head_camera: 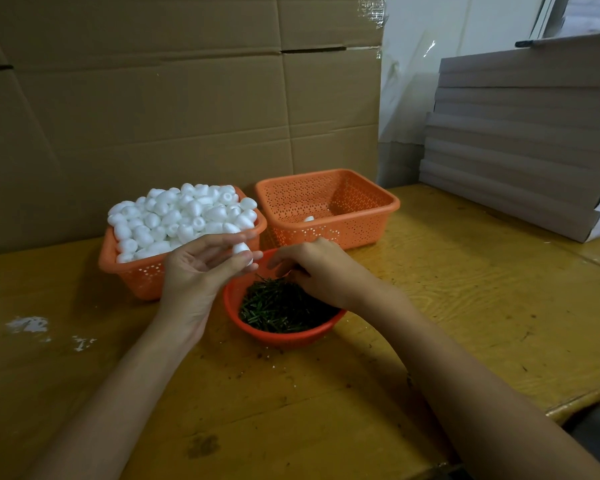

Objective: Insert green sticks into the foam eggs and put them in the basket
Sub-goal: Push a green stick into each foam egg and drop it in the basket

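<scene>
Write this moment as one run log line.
left hand: holds foam egg | right hand: reaches into green sticks | right basket: nearly empty

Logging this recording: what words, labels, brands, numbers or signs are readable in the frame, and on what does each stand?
None can be read. The cardboard boxes behind, the stack of flat cartons, the basket of foam eggs, the near-empty orange basket, the round basket of green sticks and the wooden table show no print or labels.

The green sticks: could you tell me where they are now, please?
Head view, centre: the green sticks lie in the red bowl, in front of the near-empty orange basket, under the right hand.
</scene>
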`<action>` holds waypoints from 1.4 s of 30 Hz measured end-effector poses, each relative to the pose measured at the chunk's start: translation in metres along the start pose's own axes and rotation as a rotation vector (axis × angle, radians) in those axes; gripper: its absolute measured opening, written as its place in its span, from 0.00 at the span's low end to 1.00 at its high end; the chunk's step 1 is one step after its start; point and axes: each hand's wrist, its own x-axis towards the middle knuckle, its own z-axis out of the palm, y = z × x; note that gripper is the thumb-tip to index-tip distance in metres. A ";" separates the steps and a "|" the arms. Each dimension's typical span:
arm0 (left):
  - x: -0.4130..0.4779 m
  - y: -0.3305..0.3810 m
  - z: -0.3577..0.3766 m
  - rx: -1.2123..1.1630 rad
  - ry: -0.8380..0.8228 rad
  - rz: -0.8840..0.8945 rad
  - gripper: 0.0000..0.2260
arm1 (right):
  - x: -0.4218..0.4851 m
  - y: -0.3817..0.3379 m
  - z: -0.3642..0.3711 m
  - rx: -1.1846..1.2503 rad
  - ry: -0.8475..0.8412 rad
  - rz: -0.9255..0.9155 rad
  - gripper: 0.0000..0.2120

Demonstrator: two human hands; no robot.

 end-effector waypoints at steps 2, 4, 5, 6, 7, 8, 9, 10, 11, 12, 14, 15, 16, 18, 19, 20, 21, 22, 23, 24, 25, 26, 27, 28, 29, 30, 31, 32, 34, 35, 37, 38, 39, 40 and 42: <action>0.000 0.000 0.000 -0.008 -0.001 -0.004 0.12 | 0.000 0.000 0.000 0.001 0.001 -0.001 0.23; 0.000 0.001 0.000 -0.003 -0.005 -0.004 0.12 | -0.001 -0.001 0.000 0.006 0.012 -0.008 0.23; -0.001 0.001 0.001 0.000 -0.003 -0.006 0.12 | -0.001 -0.001 0.000 0.009 0.015 -0.011 0.23; -0.001 0.002 0.002 0.002 -0.001 -0.008 0.11 | -0.001 -0.001 0.000 0.010 0.016 -0.012 0.23; -0.001 0.002 0.003 0.001 0.000 -0.009 0.11 | -0.001 -0.001 0.000 0.011 0.013 -0.013 0.23; -0.002 0.002 0.003 -0.002 -0.001 -0.010 0.11 | -0.001 -0.001 0.000 0.013 0.012 -0.015 0.23; -0.002 0.002 0.004 -0.006 -0.002 -0.011 0.11 | -0.001 -0.001 0.000 0.016 0.013 -0.017 0.24; -0.002 0.002 0.004 -0.009 -0.003 -0.010 0.11 | -0.001 -0.001 0.000 0.017 0.015 -0.019 0.24; -0.002 0.002 0.003 -0.013 -0.004 -0.009 0.11 | -0.001 -0.001 0.001 0.017 0.015 -0.018 0.24; -0.002 0.002 0.003 -0.017 -0.004 -0.009 0.11 | -0.001 0.000 0.001 0.015 0.014 -0.015 0.24; -0.001 0.002 0.003 -0.030 -0.007 -0.010 0.11 | -0.001 0.000 0.001 0.017 0.019 -0.011 0.24; -0.002 0.002 0.003 -0.037 -0.009 -0.011 0.11 | -0.001 0.000 0.001 0.018 0.022 -0.008 0.24; -0.002 0.002 0.003 -0.042 -0.012 -0.013 0.11 | -0.001 0.000 0.001 0.021 0.025 -0.006 0.25; -0.002 0.002 0.002 -0.044 -0.017 -0.020 0.11 | -0.001 0.000 0.001 0.027 0.026 -0.007 0.24; -0.001 0.002 0.002 -0.040 -0.020 -0.020 0.11 | -0.001 0.000 0.001 0.026 0.025 -0.007 0.24; -0.001 0.002 0.002 -0.035 -0.022 -0.018 0.11 | -0.001 -0.001 0.001 0.023 0.024 -0.007 0.24; -0.001 0.001 0.002 -0.030 -0.023 -0.017 0.10 | -0.001 0.000 0.001 0.019 0.024 -0.007 0.24; -0.001 0.001 0.002 -0.028 -0.023 -0.016 0.10 | -0.002 0.000 0.001 0.017 0.025 -0.007 0.24; -0.001 0.000 0.003 -0.029 -0.022 -0.016 0.11 | -0.001 0.000 0.000 0.017 0.025 -0.006 0.24; 0.000 0.000 0.003 -0.034 -0.021 -0.018 0.11 | -0.001 0.000 0.000 0.019 0.023 -0.005 0.24; 0.000 0.000 0.003 -0.042 -0.018 -0.021 0.12 | -0.001 0.000 0.000 0.018 0.018 -0.004 0.24; 0.000 0.000 0.002 -0.051 -0.017 -0.026 0.13 | -0.001 -0.001 0.000 0.015 0.015 -0.005 0.23; 0.001 0.000 0.002 -0.058 -0.019 -0.031 0.13 | -0.001 -0.001 0.000 0.015 0.016 -0.006 0.23; 0.001 0.000 0.001 -0.062 -0.024 -0.034 0.13 | -0.001 -0.001 0.000 0.017 0.020 -0.006 0.23; 0.002 0.000 0.000 -0.064 -0.029 -0.034 0.12 | -0.001 -0.001 0.000 0.019 0.024 -0.005 0.23; 0.002 0.000 0.000 -0.061 -0.035 -0.035 0.11 | -0.002 -0.001 0.000 0.017 0.025 -0.004 0.23; 0.002 -0.001 -0.001 -0.056 -0.039 -0.035 0.10 | -0.002 -0.002 0.000 0.012 0.024 -0.002 0.24; 0.002 -0.001 -0.001 -0.048 -0.041 -0.034 0.10 | -0.002 -0.002 0.000 0.011 0.022 -0.003 0.24; 0.001 -0.001 -0.001 -0.032 -0.035 -0.030 0.10 | -0.002 -0.002 0.000 0.010 0.019 0.001 0.25; 0.001 -0.002 -0.001 -0.025 -0.025 -0.031 0.11 | -0.001 -0.002 0.000 0.006 0.017 0.004 0.25; 0.001 -0.002 0.000 -0.017 0.002 -0.037 0.12 | -0.001 -0.002 0.000 -0.001 0.016 0.008 0.25; 0.002 -0.002 0.001 -0.019 0.013 -0.040 0.13 | -0.001 -0.002 0.000 -0.002 0.017 0.009 0.25; 0.002 -0.002 0.001 -0.023 0.022 -0.043 0.13 | -0.001 -0.002 0.000 -0.002 0.019 0.009 0.25; 0.002 -0.002 0.000 -0.023 0.027 -0.046 0.13 | -0.002 -0.002 0.000 -0.003 0.020 0.006 0.25; 0.002 -0.002 0.000 -0.016 0.029 -0.047 0.14 | -0.002 -0.003 0.000 -0.007 0.023 0.004 0.25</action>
